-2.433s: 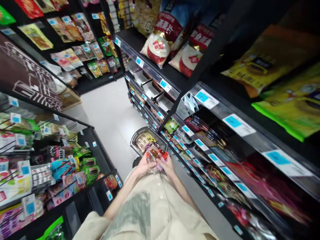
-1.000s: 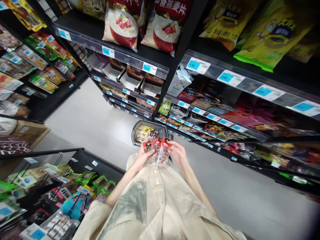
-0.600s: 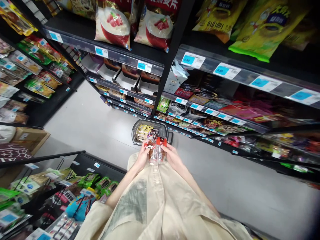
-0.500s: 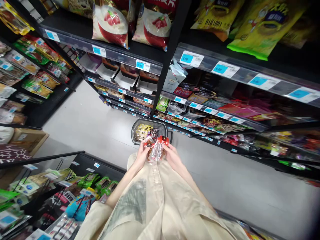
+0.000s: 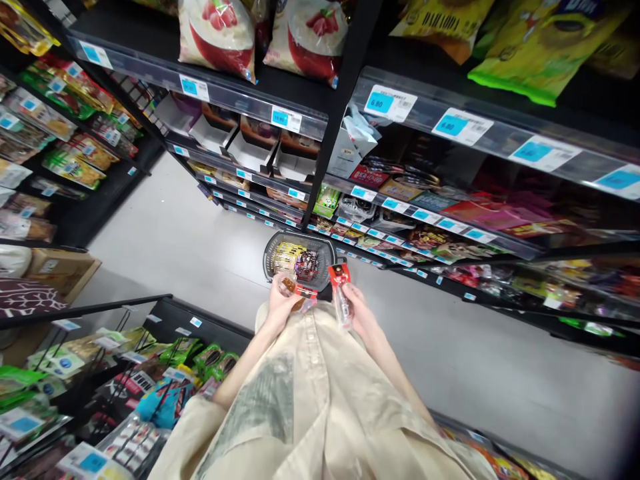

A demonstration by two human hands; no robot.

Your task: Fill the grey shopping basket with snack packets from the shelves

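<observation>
One red-topped packet was clamped in my right hand, apart from my left hand, gripping red-and-clear packaging; a loaded basket stood beyond.

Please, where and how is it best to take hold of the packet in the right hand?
Probably pinch the packet by its red end, coming from the far side: this end points away from the shirt and sticks out beyond the right hand, which covers the right edge lower down.
</observation>
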